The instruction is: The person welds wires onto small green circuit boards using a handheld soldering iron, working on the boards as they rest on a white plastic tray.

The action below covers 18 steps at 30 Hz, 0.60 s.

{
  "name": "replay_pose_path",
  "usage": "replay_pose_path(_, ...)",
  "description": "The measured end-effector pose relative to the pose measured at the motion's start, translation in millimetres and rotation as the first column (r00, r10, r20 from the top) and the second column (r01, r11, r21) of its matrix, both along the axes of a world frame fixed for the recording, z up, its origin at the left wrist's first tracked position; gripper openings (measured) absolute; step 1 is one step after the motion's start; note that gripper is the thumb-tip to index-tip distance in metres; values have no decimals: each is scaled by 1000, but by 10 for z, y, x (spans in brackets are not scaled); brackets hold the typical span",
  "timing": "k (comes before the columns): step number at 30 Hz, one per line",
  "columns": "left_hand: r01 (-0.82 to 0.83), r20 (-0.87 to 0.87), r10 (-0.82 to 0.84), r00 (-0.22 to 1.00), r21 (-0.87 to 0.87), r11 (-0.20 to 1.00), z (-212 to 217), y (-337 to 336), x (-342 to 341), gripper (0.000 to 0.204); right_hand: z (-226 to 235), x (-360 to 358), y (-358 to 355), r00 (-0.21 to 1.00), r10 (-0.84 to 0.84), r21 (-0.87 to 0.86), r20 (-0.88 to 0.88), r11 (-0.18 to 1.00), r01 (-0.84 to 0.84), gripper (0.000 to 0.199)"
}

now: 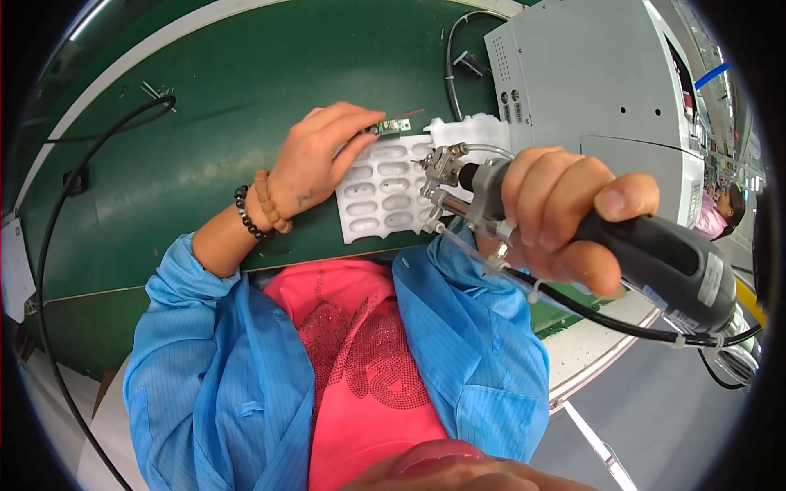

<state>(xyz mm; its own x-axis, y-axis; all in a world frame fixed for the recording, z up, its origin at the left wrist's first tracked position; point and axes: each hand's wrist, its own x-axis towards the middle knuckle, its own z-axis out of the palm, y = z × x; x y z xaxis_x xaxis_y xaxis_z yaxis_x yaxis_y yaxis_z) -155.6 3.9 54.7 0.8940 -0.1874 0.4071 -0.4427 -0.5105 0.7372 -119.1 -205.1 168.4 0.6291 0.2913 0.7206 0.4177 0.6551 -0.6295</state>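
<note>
My left hand (pixel 315 159) is closed in a pinch on a small green circuit board (pixel 395 126), from which a thin reddish wire sticks out. The board is held just above the far edge of a white moulded tray (pixel 350 204) with rows of oval hollows. My right hand (pixel 565 209) is wrapped round a black-handled power tool (pixel 663 255), tilted with its back end to the lower right. Metal fittings (pixel 446 168) at the tool's front end hang over the tray's right side, hiding part of it. The tip is too small to make out.
A large grey machine cabinet (pixel 581 74) stands at the back right. A black cable (pixel 51 270) arches along the left, and another (pixel 449 69) runs by the cabinet. Thin metal pieces (pixel 155 92) lie on the green tabletop (pixel 237 74). Another person (pixel 717 214) appears far right.
</note>
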Motion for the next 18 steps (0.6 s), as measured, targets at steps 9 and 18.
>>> replay_pose_path(9, 35, 53, -37, 998, 48, 998, -236, -74, -216, 33, -34, -9, 129, 998, 59, -11, 13, 998, -58, 52)
replay_pose_path(18, -9, -21, 7, 1000, -82, 997, -305, -40, -180, 30, -115, 68, 349, 999, 28, -60, -40, 998, -30, 50)
